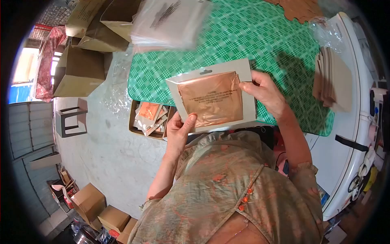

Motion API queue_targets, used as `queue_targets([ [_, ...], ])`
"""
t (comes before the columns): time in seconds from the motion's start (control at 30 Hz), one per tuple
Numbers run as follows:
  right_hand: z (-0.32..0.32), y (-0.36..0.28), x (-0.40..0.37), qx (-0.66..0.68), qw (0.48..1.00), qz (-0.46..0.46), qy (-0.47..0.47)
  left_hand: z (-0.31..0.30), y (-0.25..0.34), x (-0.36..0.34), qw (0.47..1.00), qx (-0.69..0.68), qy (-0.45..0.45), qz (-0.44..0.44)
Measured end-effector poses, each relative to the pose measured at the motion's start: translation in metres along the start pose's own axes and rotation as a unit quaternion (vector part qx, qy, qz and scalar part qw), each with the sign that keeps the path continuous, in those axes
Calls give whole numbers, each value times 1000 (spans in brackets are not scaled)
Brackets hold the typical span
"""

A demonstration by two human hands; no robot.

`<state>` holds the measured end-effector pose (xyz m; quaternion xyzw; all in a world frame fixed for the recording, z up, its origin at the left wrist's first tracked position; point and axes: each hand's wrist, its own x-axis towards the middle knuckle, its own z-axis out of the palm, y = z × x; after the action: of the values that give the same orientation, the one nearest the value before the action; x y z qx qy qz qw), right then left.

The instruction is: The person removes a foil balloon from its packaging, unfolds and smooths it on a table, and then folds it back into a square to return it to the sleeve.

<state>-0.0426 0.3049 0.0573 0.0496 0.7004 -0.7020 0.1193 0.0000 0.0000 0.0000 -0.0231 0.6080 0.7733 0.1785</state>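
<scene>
Over the near edge of the green checked table (252,32), both hands hold one packet (211,97) flat toward the camera: white backing card with a hang slot, copper-coloured foil pouch on its face. Left hand (180,128) pinches the lower edge, thumb on the front; right hand (264,93) grips the right edge. The packet looks assembled. The open box (136,122) below the table edge holds several similar pieces, so some appear done. A blurred stack of clear sleeves (166,22) and a stack of brown cards (331,79) remain on the table, so plenty seems left.
</scene>
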Motion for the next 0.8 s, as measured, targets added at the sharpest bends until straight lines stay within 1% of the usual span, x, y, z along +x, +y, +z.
queue_targets([
  [0.07, -2, 10, 3, -34, 999, -39, 5, 1, 6, 0, 1000, 24, 3, 12],
  [0.17, 4, 6, -5, -53, 996, -46, 58, 9, 13, -4, 999, 36, -19, 27],
  [0.27, 15, -1, -11, -84, 990, -44, 108, 7, 16, -4, 993, 111, -4, 50],
  [0.37, 8, 1, -10, -105, 993, -7, 54, 3, 17, 0, 996, 76, -9, 35],
  [0.47, 14, -8, -18, 79, 997, -7, 25, 2, 20, 1, 999, 38, 13, -3],
  [0.57, -2, -6, -23, 71, 995, 59, -30, 10, 24, 3, 999, 12, 43, -15],
  [0.67, 4, -8, -25, 70, 997, 30, -26, 5, 25, 3, 999, -15, 4, -30],
  [0.8, 10, -4, -23, 91, 996, 4, -18, 6, 29, 4, 999, -1, -10, -39],
])
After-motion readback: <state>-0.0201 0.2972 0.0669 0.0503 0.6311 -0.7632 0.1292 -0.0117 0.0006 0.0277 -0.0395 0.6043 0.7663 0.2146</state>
